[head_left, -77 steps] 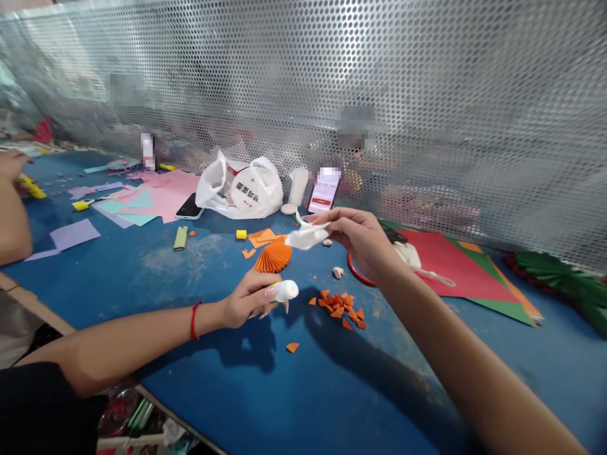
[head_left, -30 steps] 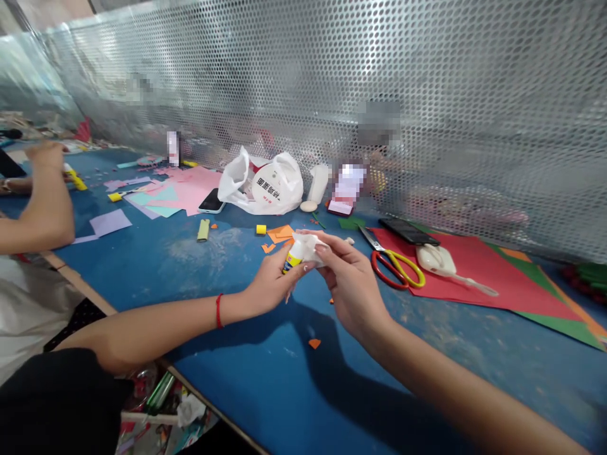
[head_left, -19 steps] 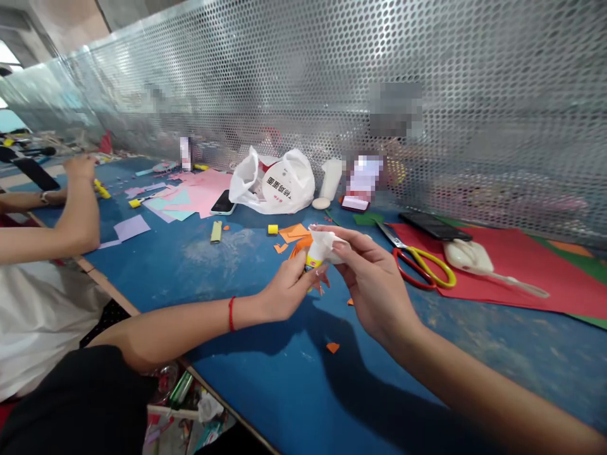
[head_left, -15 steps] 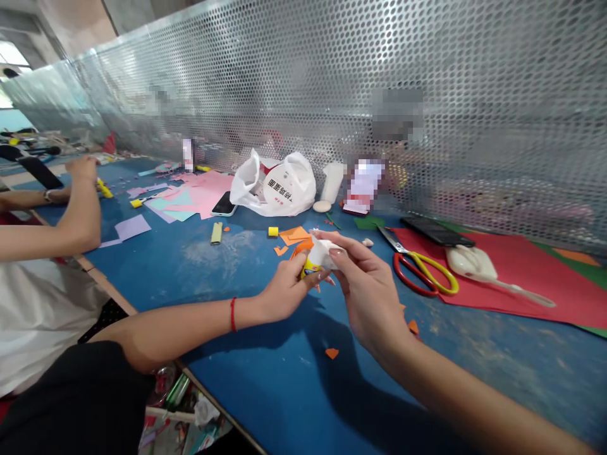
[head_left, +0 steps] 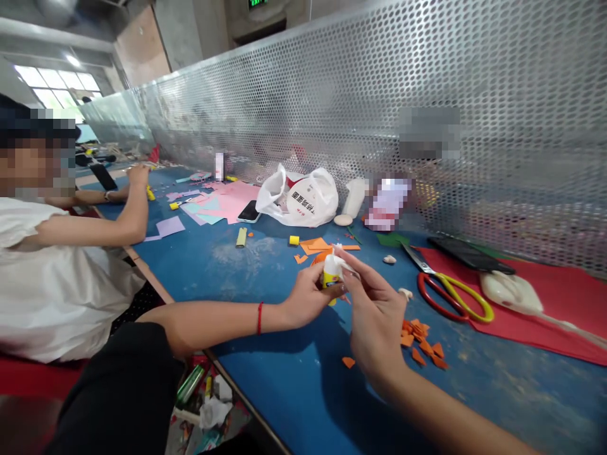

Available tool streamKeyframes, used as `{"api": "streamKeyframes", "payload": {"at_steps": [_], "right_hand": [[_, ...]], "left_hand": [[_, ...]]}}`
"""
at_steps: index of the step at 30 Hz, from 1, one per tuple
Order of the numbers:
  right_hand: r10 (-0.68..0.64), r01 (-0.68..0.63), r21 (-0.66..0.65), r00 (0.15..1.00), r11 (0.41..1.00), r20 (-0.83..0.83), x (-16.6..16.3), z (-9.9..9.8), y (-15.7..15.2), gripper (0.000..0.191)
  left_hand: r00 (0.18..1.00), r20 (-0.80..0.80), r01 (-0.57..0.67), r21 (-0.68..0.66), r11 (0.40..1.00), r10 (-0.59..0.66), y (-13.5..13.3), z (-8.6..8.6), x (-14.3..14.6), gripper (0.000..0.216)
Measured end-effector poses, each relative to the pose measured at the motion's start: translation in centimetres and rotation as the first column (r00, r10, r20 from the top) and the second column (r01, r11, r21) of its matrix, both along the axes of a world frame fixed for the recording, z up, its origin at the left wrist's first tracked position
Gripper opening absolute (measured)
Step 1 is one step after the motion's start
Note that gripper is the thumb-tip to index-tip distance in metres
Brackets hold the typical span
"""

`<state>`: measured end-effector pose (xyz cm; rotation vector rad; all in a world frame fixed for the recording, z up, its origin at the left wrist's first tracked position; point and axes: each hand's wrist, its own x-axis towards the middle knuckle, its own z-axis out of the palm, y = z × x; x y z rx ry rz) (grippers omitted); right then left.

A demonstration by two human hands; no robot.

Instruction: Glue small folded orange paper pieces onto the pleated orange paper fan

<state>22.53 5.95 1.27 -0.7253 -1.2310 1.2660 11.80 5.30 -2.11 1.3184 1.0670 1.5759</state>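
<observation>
My left hand (head_left: 308, 296) is closed around a yellow-and-white glue stick (head_left: 331, 277), held upright above the blue table. Something orange (head_left: 322, 256) shows just behind my left fingers; whether it is held too is unclear. The thumb and fingers of my right hand (head_left: 377, 309) pinch a thin white scrap, like tissue (head_left: 348, 268), against the side of the glue stick's white top. A yellow cap (head_left: 294, 240) lies beyond my hands, near folded orange paper (head_left: 315, 245). Small orange paper pieces (head_left: 420, 341) are piled right of my right wrist.
Red-and-yellow scissors (head_left: 455, 297) lie on red paper (head_left: 564, 328), beside a black phone (head_left: 469, 254) and a white case with a strap (head_left: 509, 291). A white plastic bag (head_left: 303, 199) sits by the perforated metal screen (head_left: 332, 107). A co-worker (head_left: 71, 253) sits at left.
The view has swung left, showing more of the co-worker. The glue stick is now more upright, and the white scrap has shifted from over its top to its right side.
</observation>
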Motion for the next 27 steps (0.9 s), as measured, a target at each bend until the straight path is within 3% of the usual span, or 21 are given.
{"api": "streamKeyframes", "payload": {"at_steps": [7, 12, 15, 19, 22, 27], "right_hand": [[0.006, -0.006, -0.002, 0.996, 1.000, -0.093, 0.1, -0.1, -0.2, 0.022], [-0.030, 0.051, 0.074, 0.967, 0.996, -0.253, 1.3, 3.4, 1.0, 0.018], [-0.037, 0.076, 0.159, 0.971, 0.984, -0.235, 2.3, 5.3, 2.2, 0.017], [0.053, -0.028, 0.152, 0.985, 0.988, -0.165, 2.9, 5.7, 3.2, 0.018], [0.152, -0.141, 0.110, 0.983, 0.984, -0.098, 2.8, 5.2, 3.5, 0.016], [0.430, -0.435, 0.043, 0.898, 0.899, 0.093, 3.1, 5.3, 4.1, 0.014]], "left_hand": [[0.991, 0.114, 0.075, -0.033, 0.997, -0.071, 0.1, 0.8, 0.1, 0.064], [0.986, 0.161, 0.060, -0.042, 0.997, -0.053, -0.5, 1.5, -0.2, 0.042], [0.985, 0.149, 0.091, -0.065, 0.994, -0.081, -1.0, 1.6, -0.3, 0.036], [0.965, 0.130, 0.240, -0.077, 0.968, -0.228, -1.9, 1.6, -0.1, 0.037], [0.936, 0.124, 0.331, 0.021, 0.943, -0.331, -2.2, 1.6, -0.1, 0.035], [0.953, 0.066, 0.281, 0.161, 0.946, -0.294, -2.0, 1.6, -0.4, 0.030]]}}
